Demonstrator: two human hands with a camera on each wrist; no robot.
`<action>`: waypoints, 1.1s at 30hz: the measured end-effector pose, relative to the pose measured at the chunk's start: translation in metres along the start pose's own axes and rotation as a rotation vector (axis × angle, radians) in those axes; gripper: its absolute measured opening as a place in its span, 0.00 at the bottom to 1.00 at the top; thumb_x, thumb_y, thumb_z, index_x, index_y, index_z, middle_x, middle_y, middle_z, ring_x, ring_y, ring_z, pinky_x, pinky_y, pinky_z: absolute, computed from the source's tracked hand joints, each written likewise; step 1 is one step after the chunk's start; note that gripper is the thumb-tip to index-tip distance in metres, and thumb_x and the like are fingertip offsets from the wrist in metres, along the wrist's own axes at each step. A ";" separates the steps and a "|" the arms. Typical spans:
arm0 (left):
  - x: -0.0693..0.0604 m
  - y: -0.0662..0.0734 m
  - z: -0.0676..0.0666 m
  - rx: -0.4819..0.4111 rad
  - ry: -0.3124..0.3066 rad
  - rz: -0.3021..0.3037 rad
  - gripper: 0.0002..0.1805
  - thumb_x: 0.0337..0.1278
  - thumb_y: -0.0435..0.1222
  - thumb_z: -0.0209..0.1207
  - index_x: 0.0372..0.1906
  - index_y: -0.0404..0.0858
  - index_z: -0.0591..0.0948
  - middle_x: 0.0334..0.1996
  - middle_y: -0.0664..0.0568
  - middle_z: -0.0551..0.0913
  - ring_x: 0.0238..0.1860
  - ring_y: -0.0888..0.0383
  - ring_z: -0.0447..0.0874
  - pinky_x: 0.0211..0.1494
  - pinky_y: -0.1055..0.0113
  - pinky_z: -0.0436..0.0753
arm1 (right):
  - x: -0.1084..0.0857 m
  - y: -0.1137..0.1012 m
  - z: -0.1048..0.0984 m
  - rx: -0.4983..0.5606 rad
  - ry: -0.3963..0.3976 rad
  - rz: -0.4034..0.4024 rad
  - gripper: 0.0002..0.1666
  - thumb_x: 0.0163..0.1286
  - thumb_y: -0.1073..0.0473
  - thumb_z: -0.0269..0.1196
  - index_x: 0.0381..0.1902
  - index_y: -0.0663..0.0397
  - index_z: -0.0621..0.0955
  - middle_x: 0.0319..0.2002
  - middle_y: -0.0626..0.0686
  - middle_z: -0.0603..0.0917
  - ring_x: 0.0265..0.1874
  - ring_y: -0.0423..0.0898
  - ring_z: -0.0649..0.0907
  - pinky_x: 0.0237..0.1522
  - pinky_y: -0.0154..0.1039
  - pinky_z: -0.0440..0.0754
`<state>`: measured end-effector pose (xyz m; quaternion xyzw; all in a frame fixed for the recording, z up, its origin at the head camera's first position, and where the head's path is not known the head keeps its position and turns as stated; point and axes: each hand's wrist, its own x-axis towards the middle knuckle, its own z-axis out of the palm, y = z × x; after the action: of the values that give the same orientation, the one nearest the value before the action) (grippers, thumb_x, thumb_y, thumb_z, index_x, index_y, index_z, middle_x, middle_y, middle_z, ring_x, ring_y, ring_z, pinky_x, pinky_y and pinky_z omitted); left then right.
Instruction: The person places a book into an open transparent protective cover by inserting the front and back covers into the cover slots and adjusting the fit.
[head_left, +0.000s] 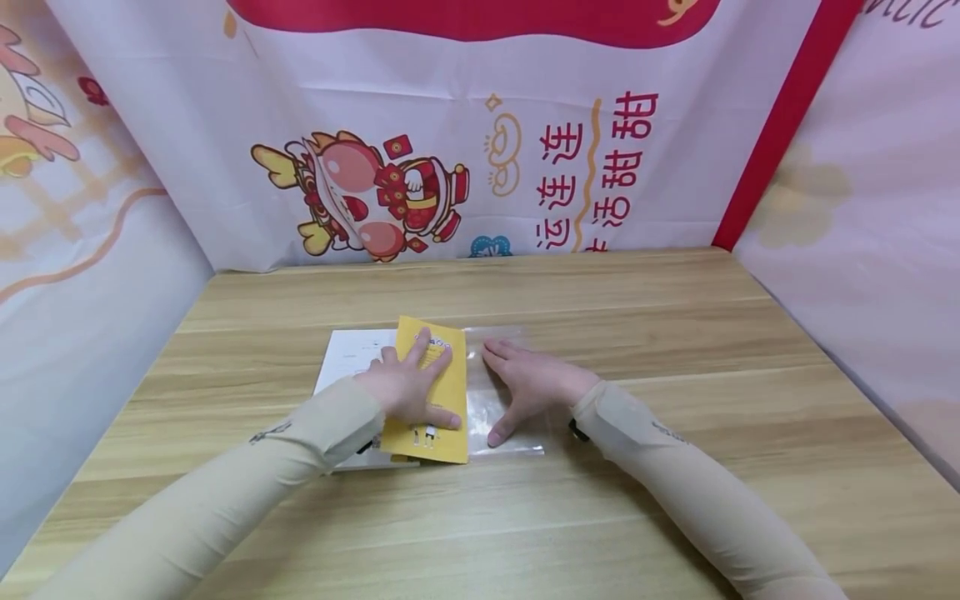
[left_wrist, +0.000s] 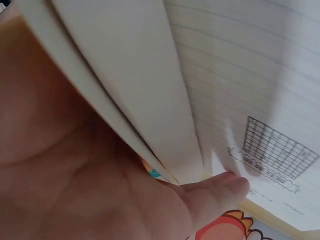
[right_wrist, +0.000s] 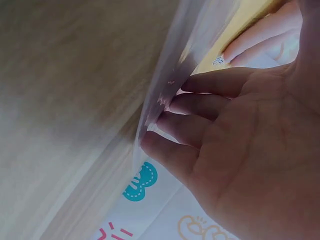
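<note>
Yellow cover (head_left: 454,382) lies on the wood-grain table (head_left: 510,521), partly over white paper (head_left: 337,367); the left hand (head_left: 405,390) spreads across it, fingers loose and outstretched. Right hand (head_left: 531,382), fingers extended, touches the clear plastic (head_left: 482,404) alongside. Best here, I'd judge: anchor the cover gently, stroke the film outward lightly, avoiding creases.

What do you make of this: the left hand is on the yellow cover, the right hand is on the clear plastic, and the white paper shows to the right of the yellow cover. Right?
Not quite: the white paper shows to the left of the yellow cover, as the head view shows. The rest is right.
</note>
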<state>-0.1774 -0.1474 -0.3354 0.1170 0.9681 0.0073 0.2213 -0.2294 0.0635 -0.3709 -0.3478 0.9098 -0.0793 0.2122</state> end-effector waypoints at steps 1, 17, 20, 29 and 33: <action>0.000 -0.001 0.000 0.006 0.000 0.012 0.59 0.48 0.72 0.57 0.80 0.49 0.49 0.77 0.39 0.34 0.65 0.26 0.55 0.55 0.35 0.74 | 0.000 0.000 0.000 0.006 0.002 0.003 0.83 0.34 0.19 0.70 0.78 0.57 0.50 0.78 0.55 0.44 0.76 0.50 0.46 0.73 0.44 0.50; 0.002 -0.010 0.000 0.139 0.043 0.119 0.61 0.43 0.76 0.55 0.79 0.48 0.54 0.78 0.46 0.43 0.72 0.29 0.23 0.65 0.28 0.28 | -0.001 0.000 0.001 0.014 0.012 0.011 0.83 0.34 0.19 0.70 0.78 0.57 0.51 0.78 0.54 0.45 0.75 0.49 0.47 0.73 0.44 0.50; 0.004 -0.009 0.003 0.180 0.081 0.117 0.60 0.43 0.77 0.52 0.78 0.47 0.54 0.78 0.45 0.45 0.73 0.32 0.24 0.64 0.28 0.25 | -0.001 0.000 0.001 0.010 0.014 -0.003 0.83 0.35 0.20 0.70 0.78 0.58 0.50 0.78 0.55 0.45 0.76 0.50 0.46 0.73 0.44 0.49; 0.006 -0.008 0.004 0.129 0.095 0.137 0.61 0.45 0.74 0.56 0.79 0.44 0.53 0.78 0.43 0.42 0.74 0.33 0.30 0.71 0.34 0.42 | -0.004 0.002 0.001 0.008 0.014 -0.024 0.81 0.38 0.21 0.71 0.78 0.60 0.50 0.78 0.56 0.44 0.75 0.50 0.46 0.73 0.43 0.48; 0.007 -0.009 0.005 0.132 0.092 0.112 0.61 0.45 0.75 0.55 0.79 0.43 0.52 0.78 0.43 0.42 0.74 0.32 0.30 0.71 0.35 0.43 | -0.003 0.001 0.001 0.008 0.013 -0.019 0.81 0.37 0.21 0.71 0.78 0.60 0.50 0.78 0.56 0.44 0.75 0.50 0.46 0.73 0.43 0.49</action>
<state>-0.1832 -0.1548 -0.3429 0.1847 0.9676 -0.0389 0.1676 -0.2273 0.0663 -0.3706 -0.3552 0.9074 -0.0873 0.2068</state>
